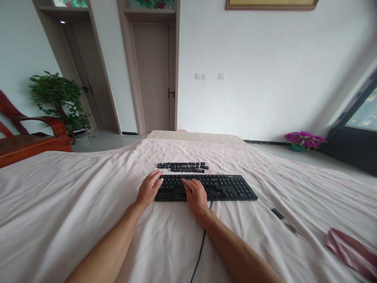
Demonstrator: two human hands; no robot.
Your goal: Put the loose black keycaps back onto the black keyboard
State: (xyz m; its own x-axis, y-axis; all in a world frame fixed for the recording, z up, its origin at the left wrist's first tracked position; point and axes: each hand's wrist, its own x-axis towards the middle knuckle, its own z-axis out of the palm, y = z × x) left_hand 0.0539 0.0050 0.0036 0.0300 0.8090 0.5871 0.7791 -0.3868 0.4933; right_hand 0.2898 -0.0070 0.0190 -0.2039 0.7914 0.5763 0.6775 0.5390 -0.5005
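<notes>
Keyboard (235,188) is black, lying flat on a pale floral cloth (103,220), long side facing the person. Cable (203,236) runs off its near side, past the right wrist. Near rows on the left part look short of keycaps; too small to count.

Left hand (149,189) is at the keyboard's left end: thumb spread apart from the fingers, tips at the far-left corner. Can't tell if it's gripping the edge. Right hand (196,194) is over the middle, index finger stretched left onto the keys, other fingers bunched beside it. Can't tell if anything's pinched.

Loose keycaps (179,164) sit in rough rows just beyond the far edge, long one included. To the right, nearer: a two-ended metal tool (277,214) with black middle, a thin pale rod (308,219), then a pink cloth (350,251) at far right.
</notes>
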